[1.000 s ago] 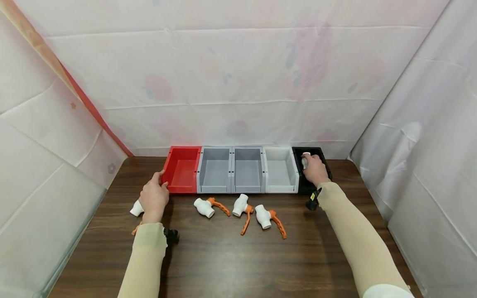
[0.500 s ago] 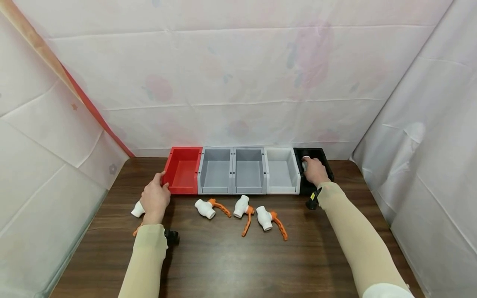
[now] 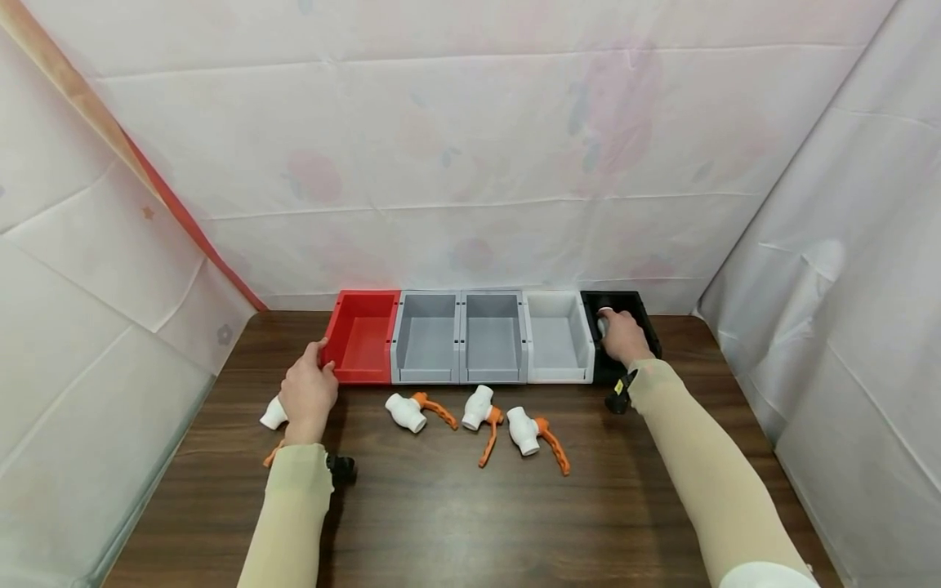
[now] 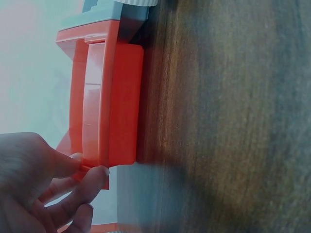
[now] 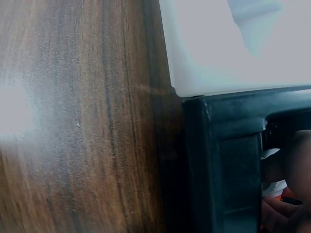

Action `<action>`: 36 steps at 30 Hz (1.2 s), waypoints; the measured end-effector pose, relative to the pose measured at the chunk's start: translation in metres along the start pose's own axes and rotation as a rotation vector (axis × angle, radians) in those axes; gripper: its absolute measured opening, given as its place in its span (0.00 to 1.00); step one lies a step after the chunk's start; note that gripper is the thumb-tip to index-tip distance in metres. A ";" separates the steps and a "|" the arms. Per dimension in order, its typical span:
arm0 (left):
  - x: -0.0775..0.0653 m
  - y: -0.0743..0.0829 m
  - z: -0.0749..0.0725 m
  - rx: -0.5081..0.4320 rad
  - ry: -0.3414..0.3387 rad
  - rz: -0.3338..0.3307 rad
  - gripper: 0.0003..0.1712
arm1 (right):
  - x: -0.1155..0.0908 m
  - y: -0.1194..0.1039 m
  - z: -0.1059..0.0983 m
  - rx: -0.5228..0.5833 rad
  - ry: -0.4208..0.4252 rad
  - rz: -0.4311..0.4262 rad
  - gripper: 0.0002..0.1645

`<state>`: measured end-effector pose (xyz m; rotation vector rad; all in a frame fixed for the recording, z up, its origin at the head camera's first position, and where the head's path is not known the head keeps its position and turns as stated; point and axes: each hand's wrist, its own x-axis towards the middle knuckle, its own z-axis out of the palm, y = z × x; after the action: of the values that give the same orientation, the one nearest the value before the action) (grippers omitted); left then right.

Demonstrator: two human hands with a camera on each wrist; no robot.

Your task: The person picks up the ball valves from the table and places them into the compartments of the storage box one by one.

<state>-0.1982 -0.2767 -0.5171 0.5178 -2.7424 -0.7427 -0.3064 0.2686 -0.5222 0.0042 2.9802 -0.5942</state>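
Note:
In the head view my left hand (image 3: 309, 394) is at the left side of a red bin (image 3: 363, 336). The left wrist view shows its thumb and forefinger pinching the bin's front corner. My right hand (image 3: 624, 336) reaches down into a black bin (image 3: 647, 327) at the row's right end, gripping a white ball valve (image 3: 603, 325). Most of that valve is hidden by the hand and the bin wall; a bit of orange shows below it in the right wrist view. Another white valve (image 3: 274, 414) with an orange handle lies partly covered by my left hand and forearm.
Between the red and black bins stand two grey bins (image 3: 426, 377) and a white bin (image 3: 559, 376), side by side. In front of them lie three white valves with orange handles: a left one (image 3: 406, 413), a middle one (image 3: 478, 407) and a right one (image 3: 524, 431).
The valve in my right hand has sunk slightly lower inside the black bin. My left hand stays at the red bin, and the head view has shifted a little.

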 end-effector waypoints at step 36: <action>0.002 0.001 0.000 0.003 -0.012 -0.002 0.26 | -0.041 -0.005 -0.007 0.004 0.168 -0.089 0.30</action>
<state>-0.2003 -0.2770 -0.5162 0.5186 -2.7543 -0.7449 -0.2661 0.2676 -0.5099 -0.0827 3.1562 -0.6398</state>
